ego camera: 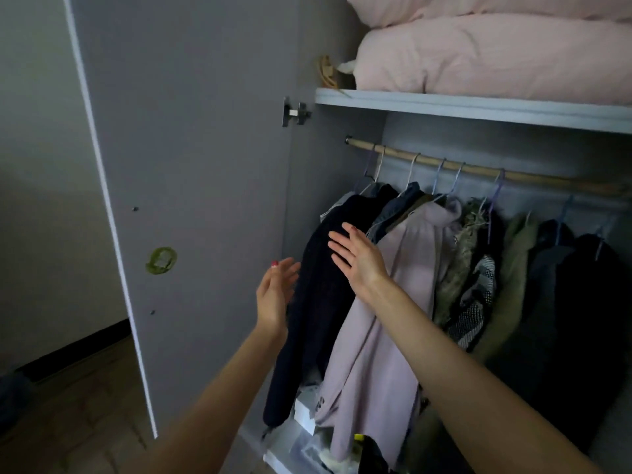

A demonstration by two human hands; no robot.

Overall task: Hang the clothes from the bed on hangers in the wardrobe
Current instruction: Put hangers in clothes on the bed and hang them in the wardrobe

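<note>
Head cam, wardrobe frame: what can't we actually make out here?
- Bed and its clothes: outside the head view.
- Rail: right end cut off by the frame edge, so no free hanger can be confirmed.
- Dark garments at right: too dim and blurred to separate.
- Right hand contact with the navy coat: unclear. Left hand is open too.
- Wardrobe floor boxes: hidden by the lilac coat.

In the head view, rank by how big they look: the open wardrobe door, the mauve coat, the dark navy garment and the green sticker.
1. Wardrobe door
2. Mauve coat
3. Dark navy garment
4. Green sticker

The garments overlap, so their order is unsure.
</note>
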